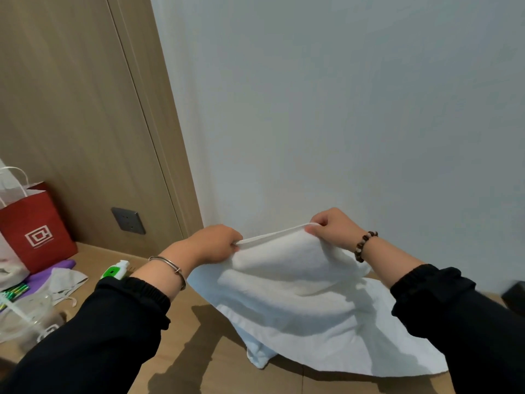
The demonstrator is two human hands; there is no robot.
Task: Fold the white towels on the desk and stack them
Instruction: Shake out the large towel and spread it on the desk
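White terry cloth fills the middle of the head view: a white towel point(298, 282) is lifted by its top hem, which runs taut between the two hands. The left hand point(211, 244) is closed in a pinch on the hem's left end, with a silver bangle point(170, 268) on that wrist and a black sleeve point(108, 322) behind it. The right hand point(332, 227) is closed on the hem's right end, slightly higher, thumb over the cloth; a brown beaded bracelet point(365, 245) circles that wrist. Below the hands the towel drapes down in soft folds, and its lower part lies spread on the wooden surface point(210, 365), reaching toward the person under the right forearm. Beyond the hands stands a pale wall point(326, 109); a wood-grain panel point(71, 109) with a dark socket point(128, 220) sits left of it. Well to the left of the left hand, a red paper bag point(34, 228) stands on the surface, with a green-and-white bottle point(115, 270) just beside the left forearm and a clear plastic cup point(25, 317) nearer the person.
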